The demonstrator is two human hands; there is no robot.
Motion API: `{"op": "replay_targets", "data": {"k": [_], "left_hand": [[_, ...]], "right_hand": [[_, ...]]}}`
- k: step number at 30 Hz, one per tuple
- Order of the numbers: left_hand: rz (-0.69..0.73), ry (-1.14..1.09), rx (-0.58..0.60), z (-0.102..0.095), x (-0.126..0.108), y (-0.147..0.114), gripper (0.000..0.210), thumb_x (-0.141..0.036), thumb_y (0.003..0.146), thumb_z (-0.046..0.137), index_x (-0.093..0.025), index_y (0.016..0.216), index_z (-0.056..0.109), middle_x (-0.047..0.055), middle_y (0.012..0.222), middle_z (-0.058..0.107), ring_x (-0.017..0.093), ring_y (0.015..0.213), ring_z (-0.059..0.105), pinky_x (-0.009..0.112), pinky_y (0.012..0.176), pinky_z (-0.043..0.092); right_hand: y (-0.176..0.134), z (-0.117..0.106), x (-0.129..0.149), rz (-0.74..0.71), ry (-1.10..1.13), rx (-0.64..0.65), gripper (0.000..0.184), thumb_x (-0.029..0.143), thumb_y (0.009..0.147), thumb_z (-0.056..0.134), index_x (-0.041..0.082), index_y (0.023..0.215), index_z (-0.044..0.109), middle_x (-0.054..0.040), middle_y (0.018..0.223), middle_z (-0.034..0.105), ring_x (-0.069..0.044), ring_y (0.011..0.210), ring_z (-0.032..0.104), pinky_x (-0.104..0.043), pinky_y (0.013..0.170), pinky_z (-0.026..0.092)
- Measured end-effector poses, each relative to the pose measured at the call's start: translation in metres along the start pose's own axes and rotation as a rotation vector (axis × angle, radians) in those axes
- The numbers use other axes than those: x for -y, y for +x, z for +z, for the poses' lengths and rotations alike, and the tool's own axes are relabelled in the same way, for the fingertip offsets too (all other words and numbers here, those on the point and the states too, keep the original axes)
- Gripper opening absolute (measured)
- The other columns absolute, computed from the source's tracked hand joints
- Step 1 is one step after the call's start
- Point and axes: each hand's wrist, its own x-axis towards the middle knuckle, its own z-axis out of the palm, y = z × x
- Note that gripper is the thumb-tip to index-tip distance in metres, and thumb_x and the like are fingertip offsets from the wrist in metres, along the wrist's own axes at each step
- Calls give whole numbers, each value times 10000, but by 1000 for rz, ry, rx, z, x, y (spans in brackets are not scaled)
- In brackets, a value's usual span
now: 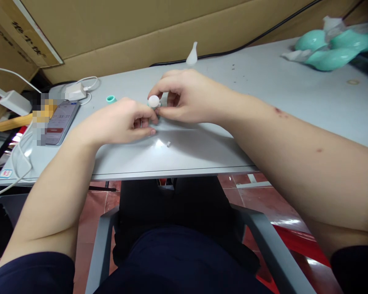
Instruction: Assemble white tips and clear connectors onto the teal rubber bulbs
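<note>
Both hands meet over the middle of the tabletop, pinching 1 small white round plastic cap between them: the right hand curls over it from the far side, fingertips closed narrowly on its edge, while the left hand pinches from the near side, apparently steadying whatever sits under it, as if the 2 hands brace a small part against each other. The grey tabletop carries everything else. Against its far edge lean large brown cardboard sheets; at the far right corner lies a heap of mint-green moulded plastic pieces, cut off by the frame. Toward the left edge rests a smartphone with a lit screen, with a white charger block and cable behind it. A small mint-green ring sits just left of the hands. What the cap sits on is hidden by fingers; a tiny white fragment lies near the front edge.
</note>
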Motion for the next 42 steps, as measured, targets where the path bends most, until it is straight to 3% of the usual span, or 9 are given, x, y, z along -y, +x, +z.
{"op": "replay_targets", "data": {"k": [5, 14, 30, 42], "left_hand": [[12, -4, -13, 1, 2, 0, 162, -339, 1090, 789, -255, 1150, 914, 32, 894, 854, 182, 728, 688, 351, 763, 517], [11, -8, -18, 2, 4, 0, 174, -341, 1092, 792, -257, 1160, 929, 34, 890, 854, 187, 740, 698, 354, 766, 516], [-7, -19, -33, 4, 6, 0, 235, -392, 1076, 767, -250, 1173, 926, 49, 922, 874, 190, 738, 706, 355, 762, 541], [-13, -22, -51, 5, 10, 1, 220, -404, 1056, 759, -276, 1138, 917, 52, 919, 870, 212, 763, 711, 381, 767, 544]], "right_hand": [[0, 0, 2, -10, 2, 1, 137, 256, 1057, 808, 268, 1169, 888, -110, 1320, 901, -324, 1201, 853, -421, 964, 689], [0, 0, 1, -22, 8, 2, 168, 202, 1043, 785, 264, 1171, 875, -105, 1328, 891, -334, 1279, 853, -458, 1107, 685], [0, 5, 0, -60, 2, -51, 154, 134, 1053, 734, 255, 1065, 828, -84, 1173, 855, -330, 1280, 836, -437, 1082, 677], [4, 2, 4, 11, -18, -46, 182, 138, 1014, 773, 303, 968, 713, -73, 1169, 854, -325, 1183, 817, -440, 1001, 655]]}}
